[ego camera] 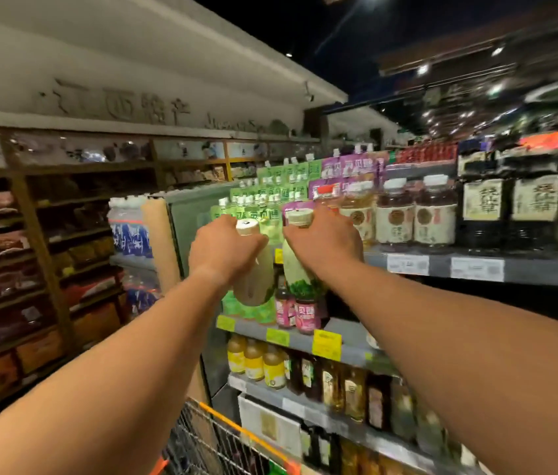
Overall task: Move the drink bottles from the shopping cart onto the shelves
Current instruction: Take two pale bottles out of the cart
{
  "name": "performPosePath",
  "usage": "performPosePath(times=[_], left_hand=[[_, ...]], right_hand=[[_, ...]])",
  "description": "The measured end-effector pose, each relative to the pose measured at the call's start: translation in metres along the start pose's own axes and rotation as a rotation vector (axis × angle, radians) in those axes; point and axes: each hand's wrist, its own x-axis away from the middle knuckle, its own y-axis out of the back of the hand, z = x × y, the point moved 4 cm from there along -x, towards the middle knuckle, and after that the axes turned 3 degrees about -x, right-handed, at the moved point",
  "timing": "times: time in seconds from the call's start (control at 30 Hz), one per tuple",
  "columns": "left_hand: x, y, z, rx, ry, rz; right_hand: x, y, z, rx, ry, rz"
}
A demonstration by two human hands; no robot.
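Above the shopping cart (222, 440), left hand (222, 250) and right hand (322, 240) each clasp a bottle's neck — smooth, probably heavy; hold firmly.

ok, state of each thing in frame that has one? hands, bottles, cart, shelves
left hand: shut on left bottle, raised in front of the shelves
right hand: shut on right bottle, same height
left bottle: capped, held by the neck, hanging tilted
right bottle: capped, held by the neck, off the shelf
shopping cart: bottom edge of view, contents not visible
shelves: stocked with bottles and pouches
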Motion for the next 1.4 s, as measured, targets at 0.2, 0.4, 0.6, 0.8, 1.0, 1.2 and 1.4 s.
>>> performPosePath(times=[0.2, 0.4, 0.6, 0.8, 1.0, 1.2, 1.4], left_hand=[[0.034, -0.039, -0.161, 0.156, -0.180, 0.062], [0.091, -0.082, -0.312, 0.328, -0.255, 0.216], [0.149, -0.110, -0.439, 0.506, -0.383, 0.332], [0.175, -0.136, -0.526, 0.535, -0.447, 0.400], [0.160, -0.167, -0.581, 0.525, -0.493, 0.452], [0.126, -0.197, -0.621, 0.361, -0.561, 0.463], [0.112, -0.230, -0.653, 0.042, -0.653, 0.577]], right_hand=[[-0.001, 0.148, -0.093, 0.112, -0.076, -0.160], [0.015, 0.285, -0.190, 0.202, -0.160, -0.275], [0.033, 0.397, -0.264, 0.325, -0.238, -0.382], [0.027, 0.461, -0.311, 0.380, -0.311, -0.496], [-0.002, 0.486, -0.343, 0.415, -0.320, -0.503], [-0.064, 0.501, -0.363, 0.409, -0.264, -0.452], [-0.115, 0.492, -0.394, 0.549, -0.236, -0.162]])
